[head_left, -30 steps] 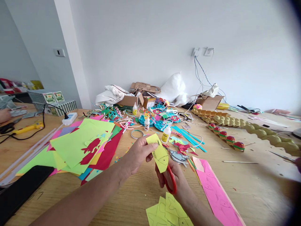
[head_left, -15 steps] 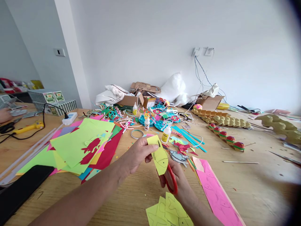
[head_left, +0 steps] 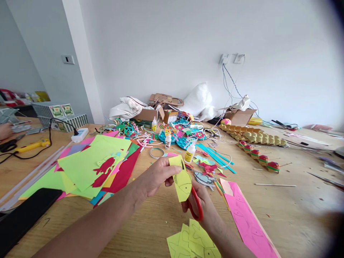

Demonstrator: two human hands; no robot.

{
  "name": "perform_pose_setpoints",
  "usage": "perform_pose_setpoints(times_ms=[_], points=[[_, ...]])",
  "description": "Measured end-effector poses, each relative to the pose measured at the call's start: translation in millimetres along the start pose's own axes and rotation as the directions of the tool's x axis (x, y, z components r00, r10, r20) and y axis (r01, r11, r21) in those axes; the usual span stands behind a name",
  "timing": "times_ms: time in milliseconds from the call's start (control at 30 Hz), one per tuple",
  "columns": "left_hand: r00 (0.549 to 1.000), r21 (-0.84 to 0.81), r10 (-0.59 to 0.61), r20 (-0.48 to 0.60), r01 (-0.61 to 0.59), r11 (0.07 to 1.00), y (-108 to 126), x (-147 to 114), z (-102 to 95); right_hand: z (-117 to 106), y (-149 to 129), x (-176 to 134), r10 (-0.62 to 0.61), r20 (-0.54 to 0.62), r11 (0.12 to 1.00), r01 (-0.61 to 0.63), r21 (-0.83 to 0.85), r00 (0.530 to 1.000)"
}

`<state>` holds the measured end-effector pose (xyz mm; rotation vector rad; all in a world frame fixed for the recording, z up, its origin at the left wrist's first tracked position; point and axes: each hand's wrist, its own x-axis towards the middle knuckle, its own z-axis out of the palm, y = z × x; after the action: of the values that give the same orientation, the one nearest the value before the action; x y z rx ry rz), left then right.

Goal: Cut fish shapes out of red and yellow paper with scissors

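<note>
My left hand (head_left: 159,175) pinches the top of a yellow paper piece (head_left: 183,184) that has a fish drawn on it, thumb in front. Below and to the right, my right hand (head_left: 202,200) is closed round the red handles of a pair of scissors (head_left: 197,206). The scissor blades are mostly hidden behind the paper, at the fish's curved edge. Under my right wrist lie several yellow paper pieces (head_left: 192,240) with outlines drawn on them. A pink paper strip (head_left: 247,218) with drawn fish lies to the right.
Coloured paper sheets (head_left: 86,161) with red cut-outs and a black phone-like slab (head_left: 29,215) lie left. Glue bottles (head_left: 190,153), a tape roll (head_left: 156,153) and a fish cut-out (head_left: 204,178) lie ahead. Egg-carton pieces (head_left: 264,139) are at right. Another person's hand (head_left: 5,131) shows far left.
The yellow paper has shifted very slightly down between my hands. At the far right, the egg-carton piece seen before is gone from the table, and a pale flat object shows there.
</note>
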<state>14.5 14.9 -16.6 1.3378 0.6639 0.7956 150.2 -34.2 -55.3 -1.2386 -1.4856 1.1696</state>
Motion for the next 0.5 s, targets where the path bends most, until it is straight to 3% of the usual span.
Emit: perform_pose_setpoints(times_ms=[167,500], points=[[1.0,-0.009,-0.019,0.019,0.019,1.0,0.3,-0.8,1.9,-0.4,2.0,0.8,-0.006,-0.005,0.999,0.006,0.044,1.0],[0.999,-0.043,-0.007,-0.038,0.006,0.999,-1.7,0.2,-1.7,-4.6,0.6,2.9,-0.019,0.038,0.999,0.02,-0.026,0.999]])
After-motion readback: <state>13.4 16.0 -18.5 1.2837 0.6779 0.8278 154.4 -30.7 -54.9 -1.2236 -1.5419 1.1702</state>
